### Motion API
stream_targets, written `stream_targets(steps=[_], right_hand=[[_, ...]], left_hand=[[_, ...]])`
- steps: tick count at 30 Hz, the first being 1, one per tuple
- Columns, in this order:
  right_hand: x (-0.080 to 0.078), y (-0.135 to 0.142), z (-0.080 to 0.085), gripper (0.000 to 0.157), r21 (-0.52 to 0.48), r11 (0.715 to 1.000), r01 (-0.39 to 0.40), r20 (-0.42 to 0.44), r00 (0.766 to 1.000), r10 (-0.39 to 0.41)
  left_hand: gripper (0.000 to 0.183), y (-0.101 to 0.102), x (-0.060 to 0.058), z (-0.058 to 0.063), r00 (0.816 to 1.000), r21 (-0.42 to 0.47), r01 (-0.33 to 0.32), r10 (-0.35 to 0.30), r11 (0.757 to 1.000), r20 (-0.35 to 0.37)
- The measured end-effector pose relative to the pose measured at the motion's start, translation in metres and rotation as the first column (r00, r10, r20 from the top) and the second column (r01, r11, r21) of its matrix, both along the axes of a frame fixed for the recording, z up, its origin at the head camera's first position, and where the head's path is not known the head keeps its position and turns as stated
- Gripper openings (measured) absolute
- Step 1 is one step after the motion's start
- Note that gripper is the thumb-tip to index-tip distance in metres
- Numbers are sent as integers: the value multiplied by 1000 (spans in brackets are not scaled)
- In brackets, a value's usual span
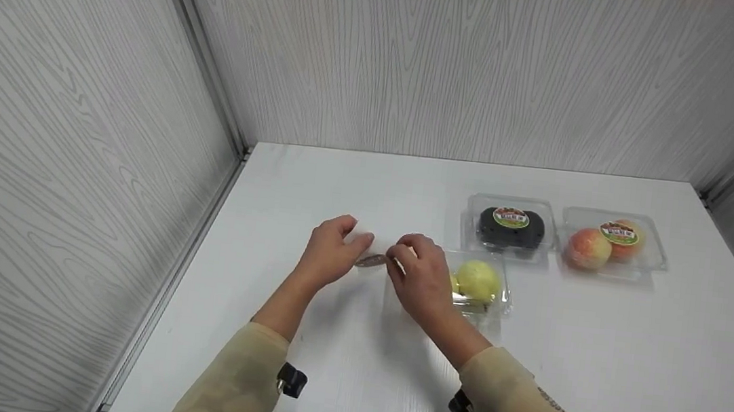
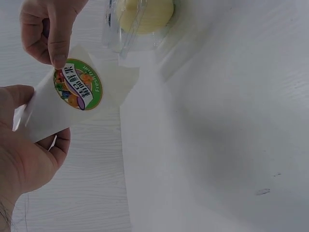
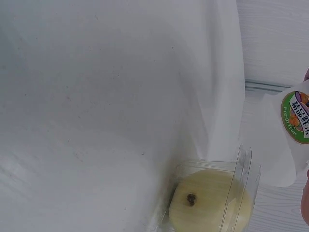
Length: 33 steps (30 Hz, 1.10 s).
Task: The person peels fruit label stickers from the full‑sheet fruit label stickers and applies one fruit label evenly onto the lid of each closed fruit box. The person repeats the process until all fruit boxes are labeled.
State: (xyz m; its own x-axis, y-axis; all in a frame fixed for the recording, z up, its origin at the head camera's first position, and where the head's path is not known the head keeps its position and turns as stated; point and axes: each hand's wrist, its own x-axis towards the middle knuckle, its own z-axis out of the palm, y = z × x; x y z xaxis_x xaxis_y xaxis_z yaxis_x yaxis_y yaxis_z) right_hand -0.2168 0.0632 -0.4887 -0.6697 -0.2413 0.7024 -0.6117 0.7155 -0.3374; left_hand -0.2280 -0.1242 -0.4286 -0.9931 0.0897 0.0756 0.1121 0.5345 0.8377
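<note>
My left hand (image 1: 330,251) holds a white sheet of sticker backing paper (image 2: 46,116) between thumb and fingers. On that paper is an oval fruit label sticker (image 2: 78,84) with a green rim and printed fruit. At the sticker's edge, my right hand (image 1: 422,277) pinches with its thumb and curled fingers; how far the sticker is lifted cannot be told. Beside and partly beneath the right hand stands a clear plastic box (image 1: 504,299) with pale yellow-green round fruit (image 1: 478,281). The right wrist view shows one fruit (image 3: 203,200) with a brown stem spot.
Behind, to the right, a clear box with dark fruit (image 1: 511,231) carries a similar oval label. Right of it, another labelled clear box holds two red-yellow fruits (image 1: 589,248). Grey wood-grain panels (image 1: 463,66) border the white table (image 1: 342,183) at the back and sides.
</note>
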Motion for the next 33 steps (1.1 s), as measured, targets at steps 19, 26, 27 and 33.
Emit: stream_targets(steps=[19, 26, 27, 33], right_hand=[[12, 2, -4, 11, 104, 989, -102, -87, 990, 111], [14, 3, -6, 15, 119, 986, -116, -118, 984, 130], [15, 4, -5, 14, 120, 986, -120, -119, 984, 134], [17, 6, -4, 5, 122, 982, -142, -125, 980, 157]], left_hand=[[22, -19, 1, -25, 989, -14, -134, 134, 991, 57], [22, -22, 1, -28, 979, -19, -194, 195, 981, 57], [22, -22, 1, -29, 977, -14, -206, 206, 978, 60], [28, -27, 2, -33, 963, 17, -260, 258, 965, 79]])
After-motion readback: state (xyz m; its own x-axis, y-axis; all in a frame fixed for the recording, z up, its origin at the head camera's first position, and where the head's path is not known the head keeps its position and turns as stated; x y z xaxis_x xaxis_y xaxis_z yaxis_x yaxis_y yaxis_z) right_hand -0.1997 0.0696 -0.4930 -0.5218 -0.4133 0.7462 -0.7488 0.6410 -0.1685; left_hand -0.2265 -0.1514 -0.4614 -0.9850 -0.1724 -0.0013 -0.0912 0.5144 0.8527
